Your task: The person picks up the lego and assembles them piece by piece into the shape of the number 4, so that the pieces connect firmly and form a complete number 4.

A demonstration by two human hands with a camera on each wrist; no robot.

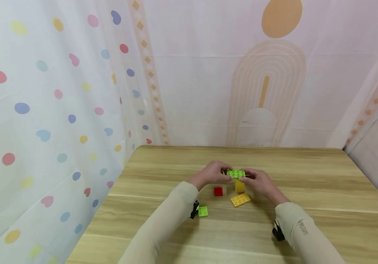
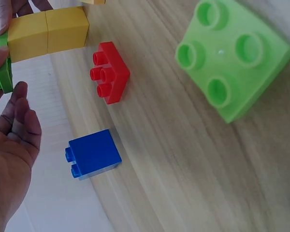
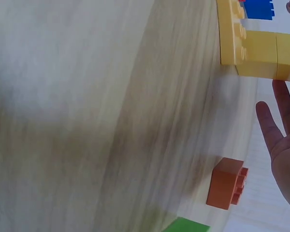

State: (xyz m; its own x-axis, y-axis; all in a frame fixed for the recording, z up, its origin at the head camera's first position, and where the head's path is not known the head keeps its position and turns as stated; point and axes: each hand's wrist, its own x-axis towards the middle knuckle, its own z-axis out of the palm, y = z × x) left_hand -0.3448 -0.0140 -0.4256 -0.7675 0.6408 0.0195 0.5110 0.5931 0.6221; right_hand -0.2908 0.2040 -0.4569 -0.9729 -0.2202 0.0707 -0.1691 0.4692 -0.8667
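Observation:
A flat green building brick (image 1: 236, 173) lies level across the top of a tower of two yellow bricks (image 2: 48, 34). My left hand (image 1: 214, 173) pinches the green brick's left end between thumb and fingers. At its other end, my right hand (image 1: 258, 181) grips it with the thumb along the near side. In the right wrist view, fingers of the right hand (image 3: 285, 140) extend beside the yellow tower (image 3: 266, 55), while the green brick is out of frame there. Close in front of the tower, a flat yellow brick (image 1: 240, 200) rests on the table.
Left of the tower lies a red brick (image 1: 218, 191), with a blue brick (image 2: 95, 153) farther off. A small light green brick (image 1: 203, 211) sits by the left wrist. In the right wrist view stand an orange brick (image 3: 226, 183) and a green piece (image 3: 186, 225).

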